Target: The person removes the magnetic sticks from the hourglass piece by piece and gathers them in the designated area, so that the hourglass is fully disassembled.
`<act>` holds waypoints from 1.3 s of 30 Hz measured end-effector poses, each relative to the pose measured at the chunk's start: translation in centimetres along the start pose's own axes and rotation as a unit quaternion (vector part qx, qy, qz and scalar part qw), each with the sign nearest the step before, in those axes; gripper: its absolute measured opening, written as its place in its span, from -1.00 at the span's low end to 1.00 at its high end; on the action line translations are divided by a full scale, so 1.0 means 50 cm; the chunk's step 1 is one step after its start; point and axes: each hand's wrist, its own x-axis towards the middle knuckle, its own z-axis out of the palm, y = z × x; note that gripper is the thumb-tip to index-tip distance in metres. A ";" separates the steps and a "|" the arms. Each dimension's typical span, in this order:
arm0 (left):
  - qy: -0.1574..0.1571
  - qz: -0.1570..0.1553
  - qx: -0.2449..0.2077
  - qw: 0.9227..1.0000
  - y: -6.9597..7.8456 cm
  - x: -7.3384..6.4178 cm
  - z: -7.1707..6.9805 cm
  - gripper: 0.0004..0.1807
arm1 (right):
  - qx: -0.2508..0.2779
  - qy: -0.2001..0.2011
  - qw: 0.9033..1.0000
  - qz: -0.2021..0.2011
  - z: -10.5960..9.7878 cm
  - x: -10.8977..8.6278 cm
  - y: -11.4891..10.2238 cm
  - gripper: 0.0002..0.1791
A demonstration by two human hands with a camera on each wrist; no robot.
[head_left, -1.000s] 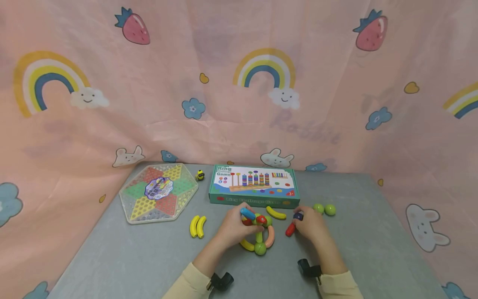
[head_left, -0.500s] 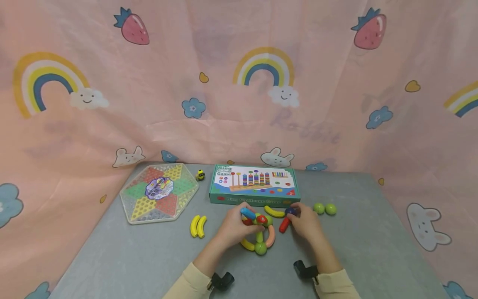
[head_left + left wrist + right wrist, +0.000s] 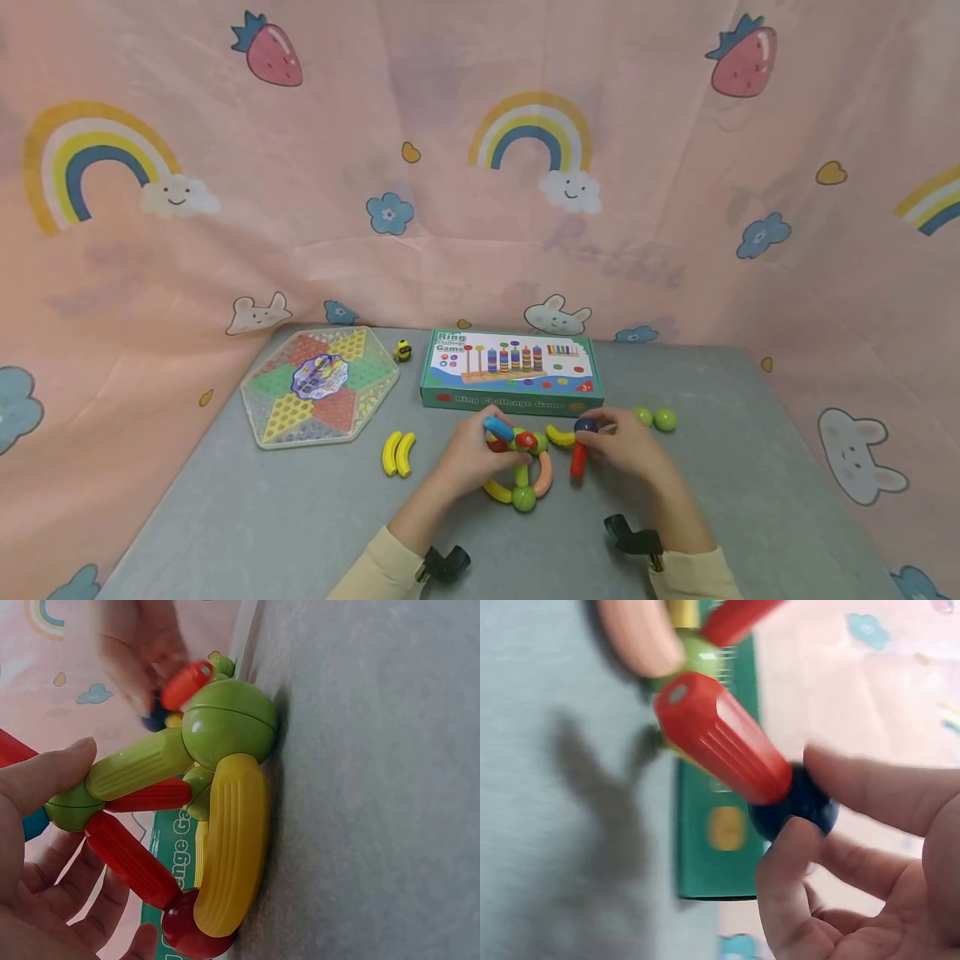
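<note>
My left hand (image 3: 468, 457) holds the top of a structure of magnetic sticks and balls (image 3: 522, 498), thumb near a green ball (image 3: 73, 808). Red and light green sticks run from that ball to lower balls; a curved yellow stick (image 3: 238, 847) and a curved pink stick (image 3: 542, 477) are lower down. To its right, my right hand (image 3: 630, 446) pinches a dark blue ball (image 3: 799, 806) between thumb and fingers. A straight red stick (image 3: 724, 735) sticks out from this ball. A curved yellow stick (image 3: 559, 436) appears to touch the blue ball's left side.
Behind the hands lies a green Ring Challenge Game box (image 3: 512, 404). A hexagonal checkers board (image 3: 320, 387) and a small bee toy (image 3: 402, 350) are at the back left. Two curved yellow sticks (image 3: 404, 455) lie left; green balls (image 3: 664, 420) sit right.
My right hand has moved left with the blue ball and red stick to the loose yellow stick, which has then shifted slightly toward me. My left hand stays in place.
</note>
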 end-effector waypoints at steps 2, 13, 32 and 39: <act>-0.002 0.000 0.000 1.000 0.000 0.000 0.000 -0.66 | -0.008 0.011 1.000 -0.008 -0.012 -0.018 -0.019 -0.46; -0.003 0.002 0.017 1.000 -0.002 0.000 0.003 -0.66 | 0.170 0.110 0.969 -0.138 0.016 -0.072 -0.106 -0.40; -0.063 0.023 -0.037 0.997 -0.009 0.007 -0.008 -0.40 | 0.090 0.152 0.963 -0.205 0.054 -0.078 -0.117 -0.49; -0.050 0.019 -0.048 0.997 -0.007 0.006 -0.002 -0.47 | -0.003 0.110 0.952 -0.284 0.014 -0.089 -0.105 -0.48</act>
